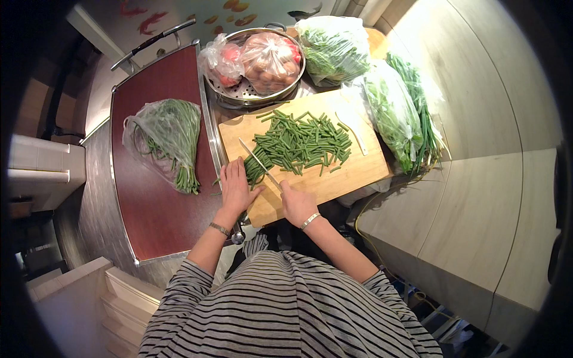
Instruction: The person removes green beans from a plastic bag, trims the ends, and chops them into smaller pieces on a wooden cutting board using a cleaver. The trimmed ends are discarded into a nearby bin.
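A wooden cutting board [322, 183] lies before me, with a heap of cut green long beans [304, 138] across its middle. My right hand [297, 203] grips a kitchen knife [259, 163], whose blade points up and left over the beans at the board's left part. Flat on the bunch of uncut long beans [254, 172] at the board's left edge rests my left hand [237, 185], fingers pointing away from me. Whether its fingers grip the beans or only press on them is hard to see. A white peeler or knife-like utensil [352, 132] lies at the board's right side.
Left, a red-topped trolley [156, 223] with metal rails bears a bag of long beans [172, 143]. Behind the board, a steel colander [250, 100] holds bagged eggs or potatoes [271, 67] and red items. Bagged leafy greens [335, 51] and green onions [418, 103] stand right; a yellow cord [365, 208] hangs nearby.
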Tool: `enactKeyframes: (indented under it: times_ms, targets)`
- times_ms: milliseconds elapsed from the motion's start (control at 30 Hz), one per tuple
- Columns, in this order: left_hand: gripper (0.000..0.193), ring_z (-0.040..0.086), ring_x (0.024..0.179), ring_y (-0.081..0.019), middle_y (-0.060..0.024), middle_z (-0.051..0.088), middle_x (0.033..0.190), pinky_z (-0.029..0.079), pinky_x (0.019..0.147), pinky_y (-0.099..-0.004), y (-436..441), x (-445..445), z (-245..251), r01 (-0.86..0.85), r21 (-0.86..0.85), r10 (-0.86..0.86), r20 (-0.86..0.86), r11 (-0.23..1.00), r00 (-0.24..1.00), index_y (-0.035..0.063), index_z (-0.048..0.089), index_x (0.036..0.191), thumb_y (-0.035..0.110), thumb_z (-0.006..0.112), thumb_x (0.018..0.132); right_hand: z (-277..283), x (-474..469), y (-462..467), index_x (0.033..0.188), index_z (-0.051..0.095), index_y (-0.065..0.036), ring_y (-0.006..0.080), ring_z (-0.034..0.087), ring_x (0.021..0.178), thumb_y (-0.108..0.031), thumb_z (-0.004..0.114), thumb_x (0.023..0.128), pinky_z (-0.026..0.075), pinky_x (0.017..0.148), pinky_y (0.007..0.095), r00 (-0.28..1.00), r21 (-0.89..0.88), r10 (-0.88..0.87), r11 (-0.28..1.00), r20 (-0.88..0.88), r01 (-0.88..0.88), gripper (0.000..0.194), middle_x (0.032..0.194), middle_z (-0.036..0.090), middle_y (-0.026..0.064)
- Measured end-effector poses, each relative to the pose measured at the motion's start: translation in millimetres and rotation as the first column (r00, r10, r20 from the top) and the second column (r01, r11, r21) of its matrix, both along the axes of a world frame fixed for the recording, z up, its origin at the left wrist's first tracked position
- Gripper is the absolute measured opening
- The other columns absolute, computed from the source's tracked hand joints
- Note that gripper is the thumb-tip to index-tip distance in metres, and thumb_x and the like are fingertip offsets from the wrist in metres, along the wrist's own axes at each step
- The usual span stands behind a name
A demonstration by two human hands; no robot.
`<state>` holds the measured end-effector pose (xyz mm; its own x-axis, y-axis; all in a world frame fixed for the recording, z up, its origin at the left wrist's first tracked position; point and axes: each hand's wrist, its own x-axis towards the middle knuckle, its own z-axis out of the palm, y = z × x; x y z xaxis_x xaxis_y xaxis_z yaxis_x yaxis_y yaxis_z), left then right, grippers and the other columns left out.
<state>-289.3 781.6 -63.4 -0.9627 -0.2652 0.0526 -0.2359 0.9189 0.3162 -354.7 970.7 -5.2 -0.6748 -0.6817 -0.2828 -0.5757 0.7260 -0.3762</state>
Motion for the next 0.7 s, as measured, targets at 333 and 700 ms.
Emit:
enactKeyframes:
  times_ms: [333, 700]
  targets:
    - [0.078, 0.043, 0.119, -0.0370, -0.0218, 0.048, 0.124, 0.029, 0.110, -0.0481, 6, -1, -11, -0.021, -0.088, 0.020, -0.006, 0.996, 1.000, -0.0125, 0.040, 0.137, 0.032, 0.072, 0.082, -9, 3, -2, 0.107, 0.045, -0.007, 0.0368, 0.069, 0.078, -0.012, 0.066, 0.077, 0.055, 0.068, 0.0465, 0.998, 0.105, 0.036, 0.994, 0.044, -0.041, 0.037, 0.088, 0.069, 0.0162]
    - [0.065, 0.045, 0.119, -0.0352, -0.0217, 0.048, 0.126, 0.034, 0.109, -0.0444, 9, -1, -28, -0.007, -0.160, 0.004, -0.015, 0.987, 1.000, -0.0110, 0.041, 0.137, 0.022, 0.066, 0.087, -28, -18, -43, 0.112, 0.044, -0.007, 0.0371, 0.069, 0.079, -0.011, 0.061, 0.082, 0.054, 0.067, 0.0473, 0.998, 0.080, 0.040, 0.996, 0.055, -0.044, 0.034, 0.089, 0.069, 0.0160]
